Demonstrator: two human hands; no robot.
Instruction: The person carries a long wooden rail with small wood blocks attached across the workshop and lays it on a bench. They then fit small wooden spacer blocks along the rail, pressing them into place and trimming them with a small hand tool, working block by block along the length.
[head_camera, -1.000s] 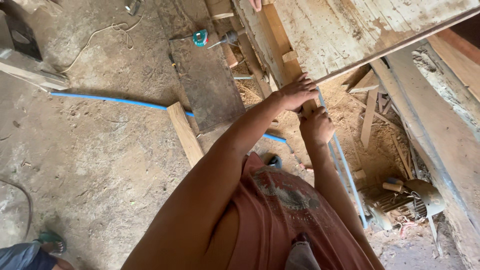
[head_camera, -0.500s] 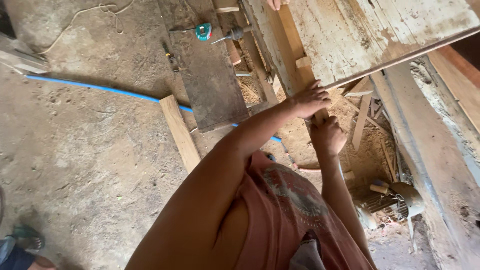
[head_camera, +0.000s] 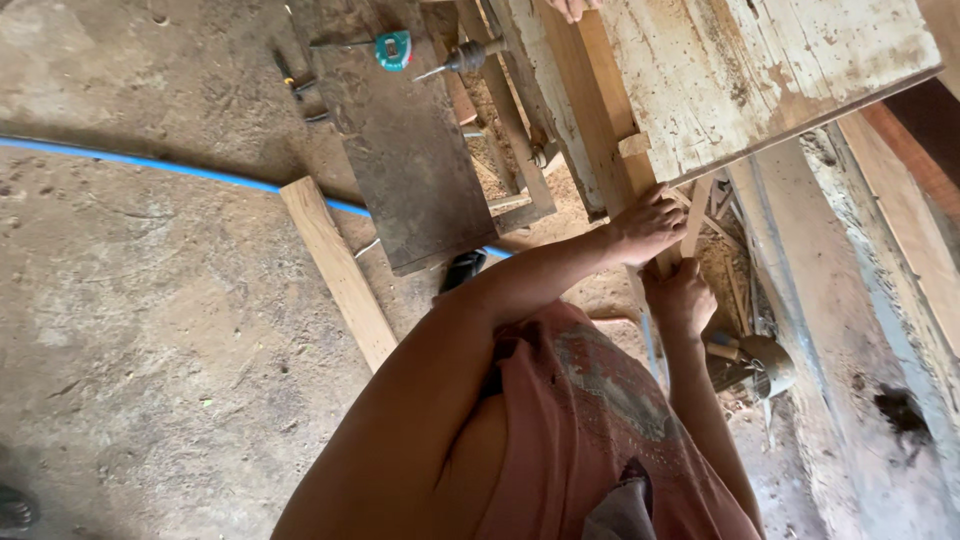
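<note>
A: What do the two hands grip?
B: The left hand (head_camera: 648, 222) curls its fingers over the edge of a wooden strip (head_camera: 612, 130) under the pale board (head_camera: 740, 70). The right hand (head_camera: 682, 298) is clenched just below it, around a thin stick (head_camera: 694, 216) that rises to the board's lower edge.

A: Where does the strip lie?
B: Along the board's left side, running up and out of view at the top.

A: Which containers appear?
B: A round tin (head_camera: 768, 364) lies on its side near the right hand; its contents cannot be told.

A: What lies on the ground?
B: A dark slab (head_camera: 405, 160) carries a teal tape measure (head_camera: 393, 49); a plank (head_camera: 338, 270) crosses a blue hose (head_camera: 150, 163).
</note>
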